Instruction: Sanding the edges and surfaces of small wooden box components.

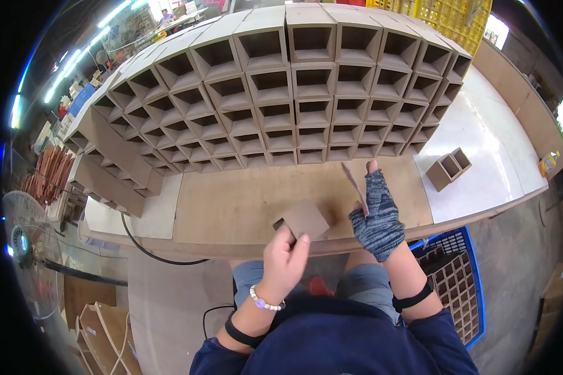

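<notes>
Near the table's front edge, my left hand (284, 259) grips a small brown board box (306, 220), tilted, with the thumb on its near side. My right hand (380, 219), in a grey knitted fingerless glove, is to the right of that box and apart from it. Pinched in it is a thin reddish-brown strip (355, 186), seen almost edge-on; its kind cannot be made out. Beyond both hands stands a wide wall of stacked open boxes (316, 81) of the same brown board, their openings facing me.
A brown two-compartment box (447, 170) sits at the right on the white tabletop (488, 134). Below the table's right front, a blue crate (480, 306) holds several boxes. A fan (28, 244) stands at left, with a black cable (145, 248) nearby. A bottle (549, 164) stands far right.
</notes>
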{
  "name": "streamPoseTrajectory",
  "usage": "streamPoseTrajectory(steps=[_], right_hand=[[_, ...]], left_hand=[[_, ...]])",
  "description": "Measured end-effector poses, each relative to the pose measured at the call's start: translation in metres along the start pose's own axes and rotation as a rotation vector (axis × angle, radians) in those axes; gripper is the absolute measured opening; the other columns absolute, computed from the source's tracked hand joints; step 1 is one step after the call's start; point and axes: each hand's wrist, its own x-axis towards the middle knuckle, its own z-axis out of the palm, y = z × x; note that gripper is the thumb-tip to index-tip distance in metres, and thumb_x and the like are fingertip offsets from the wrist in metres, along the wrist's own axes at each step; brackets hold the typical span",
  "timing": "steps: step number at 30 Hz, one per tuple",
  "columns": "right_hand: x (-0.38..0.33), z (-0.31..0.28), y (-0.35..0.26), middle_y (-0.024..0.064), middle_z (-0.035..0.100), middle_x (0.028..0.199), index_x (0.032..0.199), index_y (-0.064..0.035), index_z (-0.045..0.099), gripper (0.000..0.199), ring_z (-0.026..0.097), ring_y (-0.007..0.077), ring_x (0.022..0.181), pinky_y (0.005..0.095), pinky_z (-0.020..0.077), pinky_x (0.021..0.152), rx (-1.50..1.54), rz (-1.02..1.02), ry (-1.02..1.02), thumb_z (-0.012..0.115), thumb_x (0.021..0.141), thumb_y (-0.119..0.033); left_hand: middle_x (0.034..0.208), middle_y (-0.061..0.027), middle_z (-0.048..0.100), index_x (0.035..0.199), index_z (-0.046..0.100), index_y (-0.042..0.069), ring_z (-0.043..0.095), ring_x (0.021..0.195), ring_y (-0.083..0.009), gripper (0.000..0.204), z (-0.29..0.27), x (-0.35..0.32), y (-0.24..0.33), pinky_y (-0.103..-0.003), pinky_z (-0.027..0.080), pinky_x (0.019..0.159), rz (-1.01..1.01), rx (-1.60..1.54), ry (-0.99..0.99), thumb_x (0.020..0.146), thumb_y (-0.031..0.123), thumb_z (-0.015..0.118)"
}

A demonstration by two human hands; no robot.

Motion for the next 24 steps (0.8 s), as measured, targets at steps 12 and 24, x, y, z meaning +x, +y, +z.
streamPoseTrajectory(steps=[12,24], right_hand=[[0.005,0.026,0.029,0.0166,0.051,0.120,0.115,-0.0047,0.051,0.040,0.049,0.0312,0.112,0.0452,0.0339,0.097,-0.499,-0.258,-0.142,0.048,0.078,-0.020],[-0.003,0.031,0.016,0.0149,0.052,0.120,0.120,-0.0066,0.050,0.042,0.047,0.0299,0.113,0.0428,0.0315,0.100,-0.403,-0.236,-0.145,0.049,0.079,-0.017]], left_hand=[[0.068,-0.0165,0.054,0.099,0.047,-0.006,0.054,0.061,-0.0338,0.026,0.019,-0.005,0.005,-0.039,0.044,0.052,0.431,0.562,-0.101,0.076,0.003,0.058],[0.070,-0.0186,0.056,0.096,0.050,-0.003,0.056,0.066,-0.0358,0.027,0.019,-0.006,0.003,-0.041,0.046,0.058,0.365,0.618,-0.102,0.071,0.002,0.060]])
